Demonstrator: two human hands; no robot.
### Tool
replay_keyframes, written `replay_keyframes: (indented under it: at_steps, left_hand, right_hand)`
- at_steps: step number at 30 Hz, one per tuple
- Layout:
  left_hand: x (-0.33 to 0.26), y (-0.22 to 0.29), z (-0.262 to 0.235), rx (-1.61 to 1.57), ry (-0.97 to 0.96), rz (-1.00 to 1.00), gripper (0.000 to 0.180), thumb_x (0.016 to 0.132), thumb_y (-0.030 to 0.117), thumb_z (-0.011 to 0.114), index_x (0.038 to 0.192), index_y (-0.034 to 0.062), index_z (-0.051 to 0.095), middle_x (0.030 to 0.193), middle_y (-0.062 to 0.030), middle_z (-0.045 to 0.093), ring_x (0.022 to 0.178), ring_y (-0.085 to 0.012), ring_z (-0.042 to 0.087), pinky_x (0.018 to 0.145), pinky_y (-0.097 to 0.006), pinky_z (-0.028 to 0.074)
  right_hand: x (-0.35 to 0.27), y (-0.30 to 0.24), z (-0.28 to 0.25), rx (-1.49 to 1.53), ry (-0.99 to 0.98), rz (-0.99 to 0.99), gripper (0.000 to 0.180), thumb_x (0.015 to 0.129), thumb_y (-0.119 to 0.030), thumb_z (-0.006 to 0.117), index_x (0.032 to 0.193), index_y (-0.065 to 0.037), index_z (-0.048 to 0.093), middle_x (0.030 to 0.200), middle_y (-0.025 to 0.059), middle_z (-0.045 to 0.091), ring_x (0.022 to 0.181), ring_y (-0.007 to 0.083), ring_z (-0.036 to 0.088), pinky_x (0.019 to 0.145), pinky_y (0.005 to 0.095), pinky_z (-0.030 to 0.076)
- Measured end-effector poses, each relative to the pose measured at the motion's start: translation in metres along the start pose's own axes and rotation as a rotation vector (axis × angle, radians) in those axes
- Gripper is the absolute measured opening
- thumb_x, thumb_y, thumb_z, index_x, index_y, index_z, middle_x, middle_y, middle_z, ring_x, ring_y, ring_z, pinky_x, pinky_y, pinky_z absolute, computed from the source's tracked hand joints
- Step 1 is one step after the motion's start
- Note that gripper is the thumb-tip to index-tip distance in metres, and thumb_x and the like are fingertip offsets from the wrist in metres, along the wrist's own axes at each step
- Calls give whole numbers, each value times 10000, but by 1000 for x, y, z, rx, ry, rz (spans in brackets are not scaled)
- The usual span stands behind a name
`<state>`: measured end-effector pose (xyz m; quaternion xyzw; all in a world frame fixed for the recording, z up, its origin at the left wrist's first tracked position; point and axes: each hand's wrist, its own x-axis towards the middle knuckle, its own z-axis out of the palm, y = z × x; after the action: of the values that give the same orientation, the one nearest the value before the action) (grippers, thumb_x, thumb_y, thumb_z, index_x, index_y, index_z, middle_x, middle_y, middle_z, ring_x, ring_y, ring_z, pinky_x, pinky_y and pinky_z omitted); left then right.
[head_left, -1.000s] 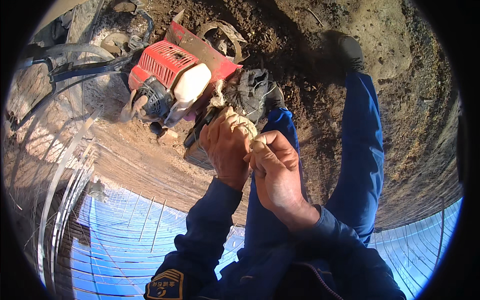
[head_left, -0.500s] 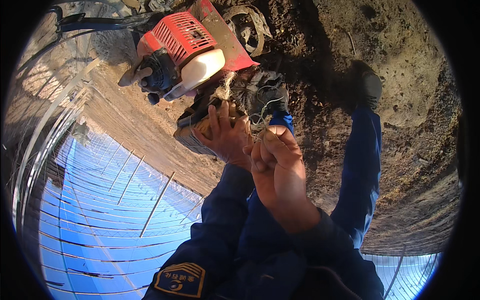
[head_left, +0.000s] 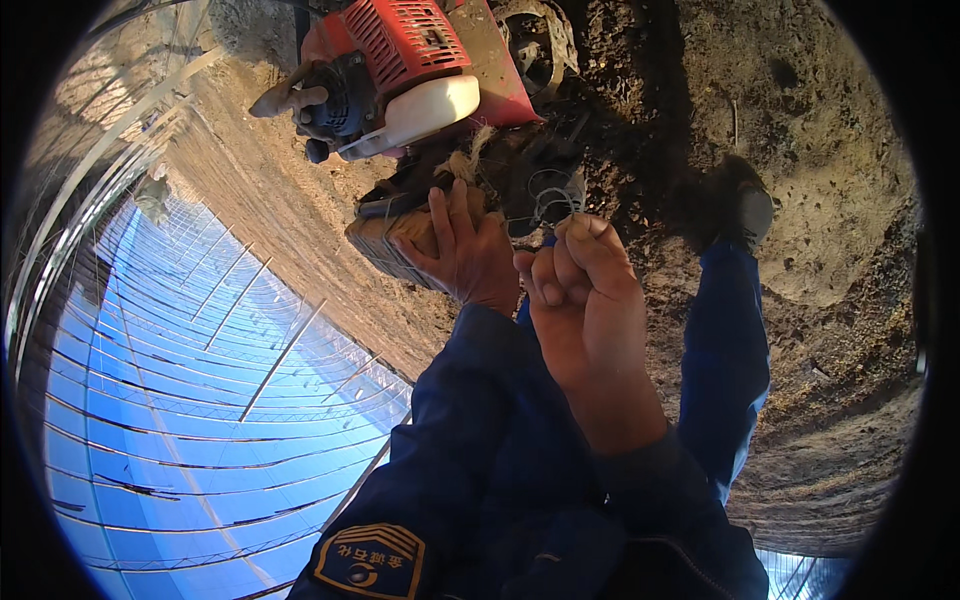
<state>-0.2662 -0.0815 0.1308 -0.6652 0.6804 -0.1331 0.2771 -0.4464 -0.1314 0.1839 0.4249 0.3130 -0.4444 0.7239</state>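
My left hand (head_left: 476, 258) lies with spread fingers on a tan, brick-like block (head_left: 376, 246), which has thin strands around it. The block sits against the near side of a small red-cased engine machine (head_left: 410, 45). To its right my right hand (head_left: 592, 285) is raised, thumb and forefinger pinched on a thin, pale wire (head_left: 548, 203). The wire loops loosely beyond the fingertips and runs toward the block; where it ends is hidden by my left hand. Frayed twine (head_left: 470, 160) sticks up just past my left fingertips.
On the engine are a whitish tank (head_left: 432, 108) and a black starter housing (head_left: 345, 95). A dirty metal wheel (head_left: 550, 50) stands beyond the red guard. My boot (head_left: 752, 208) rests on the soil to the right. Metal hoops and blue sheeting (head_left: 190, 400) are at left.
My right hand has moved a little right and up with the wire, which now forms rounder loops. My left hand stays on the block. The whole view has shifted slightly.
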Motion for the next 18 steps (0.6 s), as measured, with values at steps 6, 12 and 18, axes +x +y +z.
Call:
replay_keyframes:
  at_steps: [6, 12, 18]
  left_hand:
    - [2, 7, -7, -14, -72, -31, 56, 815, 307, 811, 824, 315, 756, 1406, 131, 626, 1493, -239, 449, 1199, -744, 86]
    - [2, 7, -6, -57, -29, -24, 71, 838, 295, 783, 868, 350, 749, 1378, 142, 619, 1489, -230, 453, 1221, -720, 76]
    - [2, -2, -1, -139, -8, -1, 117, 824, 319, 795, 878, 397, 727, 1379, 156, 615, 1491, -202, 450, 1250, -663, 30]
  right_hand:
    - [31, -38, -27, -60, -29, -179, 93, 1103, -100, 590, 1047, -67, 655, 699, -35, 499, 710, 114, 569, 950, 416, 574]
    - [68, -41, -51, -1446, 154, -1257, 525, 924, -91, 702, 1438, -72, 597, 1318, 151, 620, 1207, 301, 584, 1101, 469, 461]
    - [108, 0, -78, -2070, -400, -598, 198, 917, -159, 710, 1100, -86, 692, 980, 102, 736, 1002, 320, 710, 1024, 480, 506]
